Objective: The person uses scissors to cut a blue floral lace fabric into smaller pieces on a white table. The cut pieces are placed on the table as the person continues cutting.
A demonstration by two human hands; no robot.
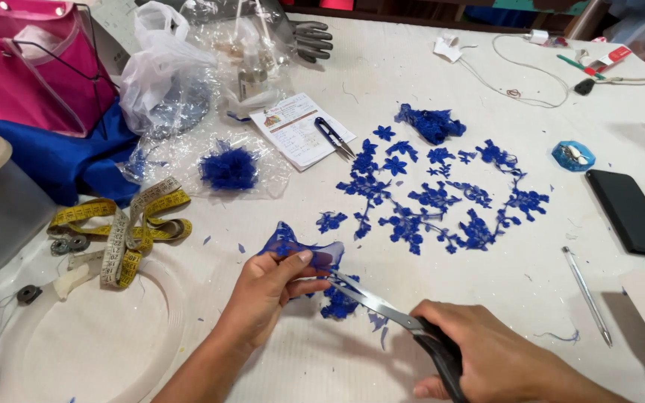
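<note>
My left hand pinches a piece of blue lace low in the middle of the table. My right hand grips black-handled scissors, whose silver blades point left into the lace beside my left fingers. Beyond them, several cut blue lace flowers lie spread on the white table. A crumpled scrap of blue lace sits at their far edge.
A yellow tape measure lies coiled at left, near blue cloth, a pink bag and clear plastic bags. Small thread snips rest on a printed card. A black phone, blue pin box and metal stylus lie at right.
</note>
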